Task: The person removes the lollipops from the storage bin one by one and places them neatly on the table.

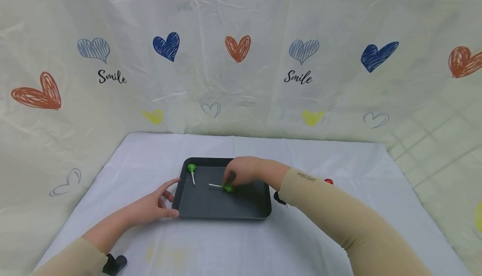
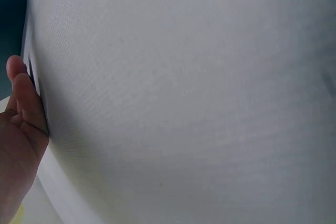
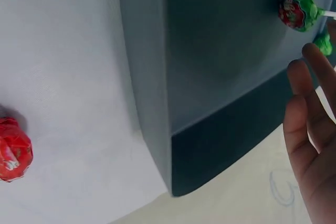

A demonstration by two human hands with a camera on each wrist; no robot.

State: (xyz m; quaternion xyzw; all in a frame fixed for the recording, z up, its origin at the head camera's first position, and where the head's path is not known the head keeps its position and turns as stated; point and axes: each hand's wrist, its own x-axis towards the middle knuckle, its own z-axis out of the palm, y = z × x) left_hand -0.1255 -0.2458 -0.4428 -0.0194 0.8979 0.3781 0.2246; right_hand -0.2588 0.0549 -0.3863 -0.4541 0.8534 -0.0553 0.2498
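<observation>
A dark grey tray (image 1: 203, 207) lies on the white cloth. My left hand (image 1: 156, 205) rests at its left side, index finger at the side rim and thumb at the front corner. In the left wrist view that hand (image 2: 23, 129) shows fairly straight fingers. Over the middle of the tray my right hand (image 1: 244, 170) reaches down and pinches a green-wrapped lollipop (image 1: 228, 188) by its white stick, close to the candy. The right wrist view shows this lollipop (image 3: 297, 11) low over the tray floor, thumb mostly hidden. Another green lollipop (image 1: 191, 167) lies at the tray's back left.
To the right of the tray a red-wrapped lollipop (image 1: 329, 181) lies on the cloth, partly hidden by the right sleeve (image 1: 331, 209). It also shows in the right wrist view as a red wrapper (image 3: 14, 150). Behind the table hangs a backdrop (image 1: 263, 100) printed with hearts.
</observation>
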